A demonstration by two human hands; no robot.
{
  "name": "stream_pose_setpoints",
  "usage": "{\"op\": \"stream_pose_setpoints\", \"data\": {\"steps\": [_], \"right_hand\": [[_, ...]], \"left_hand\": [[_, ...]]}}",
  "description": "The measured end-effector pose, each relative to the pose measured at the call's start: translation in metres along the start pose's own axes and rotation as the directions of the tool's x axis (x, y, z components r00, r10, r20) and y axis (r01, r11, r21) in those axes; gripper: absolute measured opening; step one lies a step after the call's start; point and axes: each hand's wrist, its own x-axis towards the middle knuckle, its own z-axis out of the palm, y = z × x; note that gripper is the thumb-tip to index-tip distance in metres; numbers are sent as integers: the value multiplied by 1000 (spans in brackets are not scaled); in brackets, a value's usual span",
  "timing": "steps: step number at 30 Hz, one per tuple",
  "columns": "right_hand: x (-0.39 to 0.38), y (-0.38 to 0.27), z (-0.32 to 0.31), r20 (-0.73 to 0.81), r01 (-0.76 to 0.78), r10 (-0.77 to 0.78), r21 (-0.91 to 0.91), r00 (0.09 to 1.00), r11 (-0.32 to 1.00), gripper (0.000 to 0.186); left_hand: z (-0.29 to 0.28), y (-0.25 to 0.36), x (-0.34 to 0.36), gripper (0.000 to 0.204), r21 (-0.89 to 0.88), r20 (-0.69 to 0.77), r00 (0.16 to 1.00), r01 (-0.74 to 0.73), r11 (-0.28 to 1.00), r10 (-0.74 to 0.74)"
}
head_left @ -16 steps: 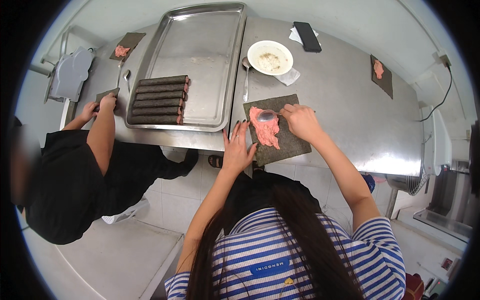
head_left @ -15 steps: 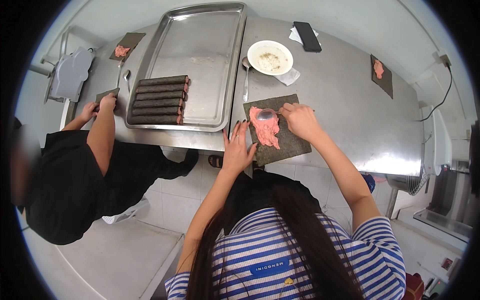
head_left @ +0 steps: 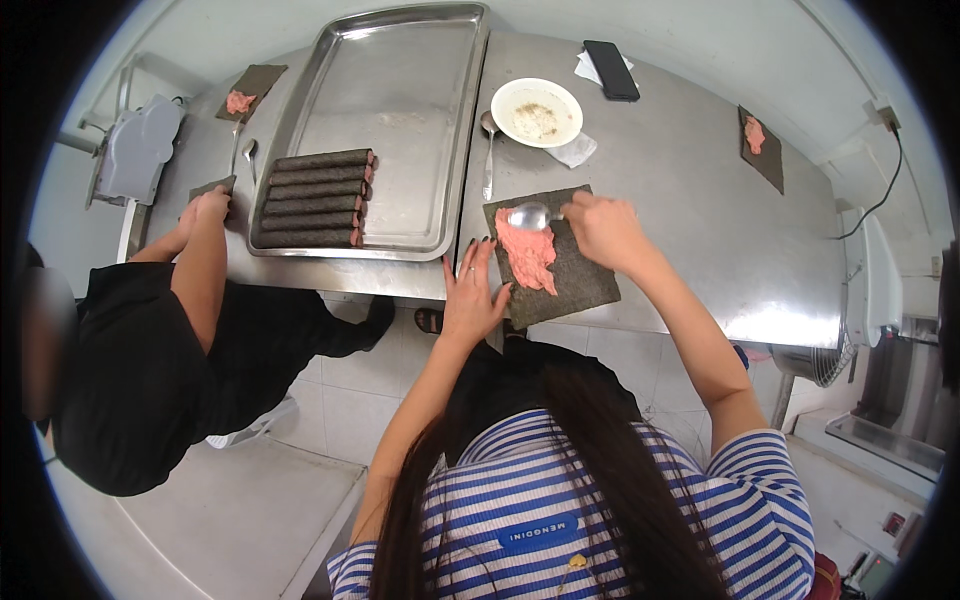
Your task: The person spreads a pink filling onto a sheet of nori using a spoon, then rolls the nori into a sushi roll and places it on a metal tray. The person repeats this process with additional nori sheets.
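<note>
In front of me a dark square seaweed sheet (head_left: 590, 275) lies on the steel table, with pink minced paste (head_left: 527, 258) spread along its left part. My right hand (head_left: 603, 230) is closed round the handle of a metal spoon (head_left: 530, 215), whose bowl is over the far end of the paste. Fingers apart, my left hand (head_left: 472, 298) rests at the sheet's near left edge; its thumb reaches the sheet. Nothing is held in it.
To the left stands a large steel tray (head_left: 400, 120) with several seaweed rolls (head_left: 315, 198). Beyond my sheet are a white bowl (head_left: 537, 112), another spoon (head_left: 488, 160) and a phone (head_left: 610, 70). A co-worker's hands (head_left: 205, 207) handle seaweed at far left. Another topped sheet (head_left: 770, 165) lies far right.
The spoon has lifted and tilted slightly at the far end of the paste, and my right hand has shifted a little. My left hand stays in place.
</note>
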Motion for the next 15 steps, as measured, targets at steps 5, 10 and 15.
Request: {"op": "stream_pose_setpoints", "data": {"steps": [5, 10, 15], "right_hand": [[-27, -15, 7, 209, 62, -51, -46, 977, 997, 17], [-30, -18, 15, 334, 123, -85, -97, 939, 988, 16], [-38, -24, 13, 303, 188, -145, -117, 942, 975, 12]], "left_hand": [[-6, 2, 1, 81, -64, 50, 999, 3, 998, 1], [-12, 4, 3, 77, -83, 104, 995, 11, 997, -2], [-11, 3, 2, 78, -83, 110, 994, 18, 996, -9]]}}
